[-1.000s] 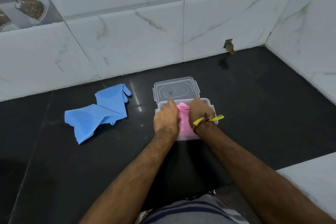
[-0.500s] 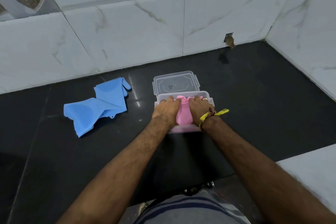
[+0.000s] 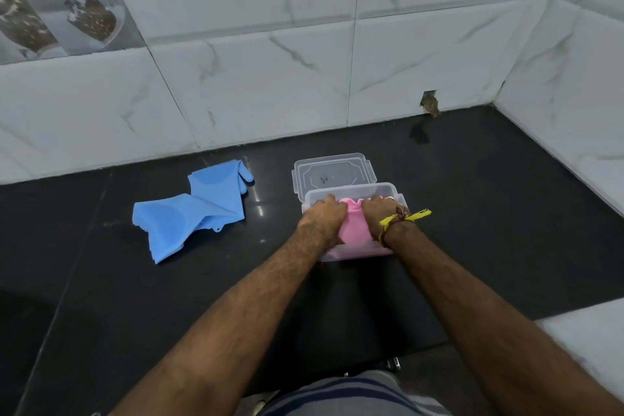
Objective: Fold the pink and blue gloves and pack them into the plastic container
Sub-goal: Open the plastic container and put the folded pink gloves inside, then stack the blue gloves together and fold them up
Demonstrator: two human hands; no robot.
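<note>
Both hands have pushed the pink gloves (image 3: 354, 226) deeper into the container (image 3: 358, 189) on the counter (image 3: 489, 230). Left hand (image 3: 326, 214) and right hand (image 3: 378, 211) press down, fingers curled onto them. Blue gloves (image 3: 192, 209) lie well left.

I see a glossy black desk (image 3: 472, 230) against marble-tiled walls. On it lie the blue gloves (image 3: 199, 209), a clear plastic container (image 3: 388, 189), and its lid (image 3: 332, 174) just behind.

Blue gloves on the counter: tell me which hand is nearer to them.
Left. The left hand presses the pink gloves in the container, on the side facing the blue gloves; the right hand is beyond it.
</note>
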